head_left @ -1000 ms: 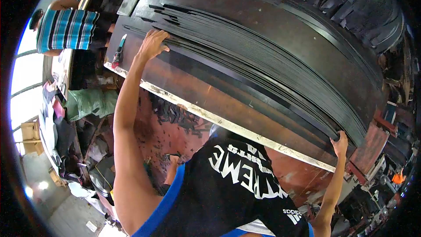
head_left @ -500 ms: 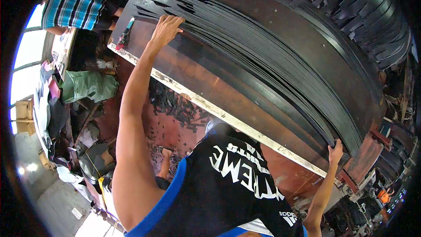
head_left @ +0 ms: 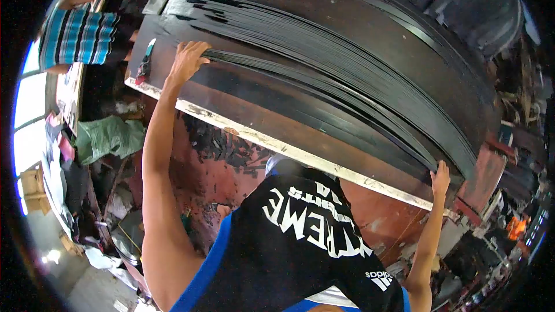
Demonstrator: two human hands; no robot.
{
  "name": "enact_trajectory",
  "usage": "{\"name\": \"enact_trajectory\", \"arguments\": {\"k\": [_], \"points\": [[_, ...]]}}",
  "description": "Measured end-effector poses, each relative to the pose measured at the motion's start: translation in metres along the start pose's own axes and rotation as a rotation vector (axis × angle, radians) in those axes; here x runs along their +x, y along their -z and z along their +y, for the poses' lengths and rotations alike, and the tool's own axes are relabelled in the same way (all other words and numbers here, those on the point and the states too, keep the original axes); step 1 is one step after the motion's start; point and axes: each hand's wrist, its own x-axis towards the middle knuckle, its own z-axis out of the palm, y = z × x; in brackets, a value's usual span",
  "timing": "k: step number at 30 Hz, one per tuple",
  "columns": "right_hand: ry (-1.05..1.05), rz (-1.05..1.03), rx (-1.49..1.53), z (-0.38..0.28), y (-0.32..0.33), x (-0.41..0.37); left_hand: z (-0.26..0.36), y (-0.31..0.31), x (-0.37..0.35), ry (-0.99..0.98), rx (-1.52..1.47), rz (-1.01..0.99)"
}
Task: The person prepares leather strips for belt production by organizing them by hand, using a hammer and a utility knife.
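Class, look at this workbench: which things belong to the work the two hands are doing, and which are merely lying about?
In use:
- stack of long black strips
- left hand, pressing on one end
- right hand, at the other end
- worktable beneath the stack

Lying about:
- hand tool at the table's corner
- black offcuts on the floor
- green sack
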Motion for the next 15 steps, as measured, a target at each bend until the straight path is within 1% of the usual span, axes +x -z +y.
{"name": "enact_trajectory", "arguments": {"k": [1, 2, 4, 6, 7, 8, 10, 12, 15], "points": [[0.012, 0.032, -0.005, 0.000, 0.000, 0.001, 0.000, -0.001, 0.004, 0.019, -0.005, 0.042], [0.017, 0.064, -0.013, 0.001, -0.001, 0.001, 0.001, -0.004, 0.006, -0.013, -0.019, 0.041], [0.005, 0.139, -0.046, -0.002, -0.002, 0.002, -0.001, -0.004, 0.010, 0.063, 0.026, 0.070], [-0.018, 0.149, 0.005, -0.007, 0.002, 0.002, 0.003, 0.001, 0.012, 0.083, 0.027, 0.032], [0.013, 0.161, 0.072, -0.012, 0.008, 0.001, 0.016, 0.008, 0.013, 0.092, 0.028, 0.008], [0.033, 0.181, 0.136, -0.015, 0.015, 0.000, 0.033, 0.013, 0.016, 0.092, 0.026, -0.012], [0.115, 0.322, 0.188, -0.013, 0.012, -0.003, 0.067, 0.003, 0.020, -0.089, 0.034, 0.020], [0.153, 0.389, 0.245, -0.004, -0.001, -0.001, 0.127, -0.001, 0.028, -0.149, -0.071, 0.031], [0.151, 0.377, 0.450, -0.008, 0.010, -0.002, 0.214, -0.019, 0.043, -0.311, -0.123, 0.096]]}}
